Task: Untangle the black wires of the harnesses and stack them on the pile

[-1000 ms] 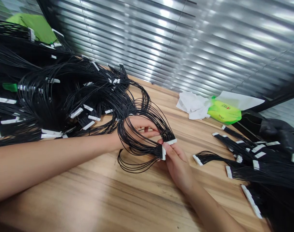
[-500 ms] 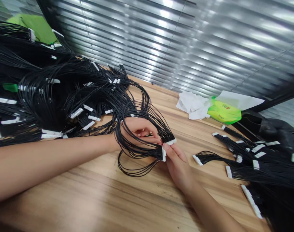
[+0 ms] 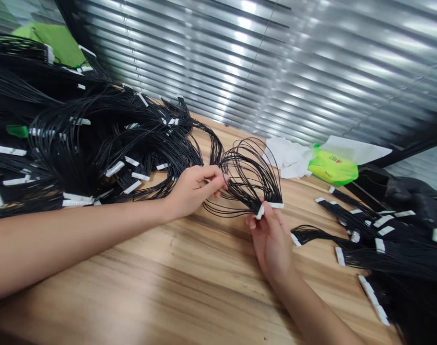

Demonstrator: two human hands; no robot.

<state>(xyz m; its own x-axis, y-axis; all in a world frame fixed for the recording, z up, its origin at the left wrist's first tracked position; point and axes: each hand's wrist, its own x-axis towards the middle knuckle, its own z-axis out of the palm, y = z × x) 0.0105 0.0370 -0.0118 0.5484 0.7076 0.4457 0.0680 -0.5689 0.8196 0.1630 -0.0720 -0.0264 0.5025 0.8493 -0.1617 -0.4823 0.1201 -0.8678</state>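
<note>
**Slatted blinds behind a wood-grain counter**

Closed metal venetian blinds [image 3: 261, 62] fill the upper part of the view, their silver slats running at a slant and throwing back bright bands of overhead light. A thin cord hangs down the slats. The far edge of a wood-grain counter [image 3: 139, 268] in warm tan and brown meets the foot of the blinds. A dark upright frame [image 3: 69, 19] edges the blinds on the left, and a dark frame rail [image 3: 416, 146] crosses below them on the right. Beyond that rail, a pale pane [image 3: 425, 170] shows in the right corner. Light pools softly across the counter's grain.
</note>
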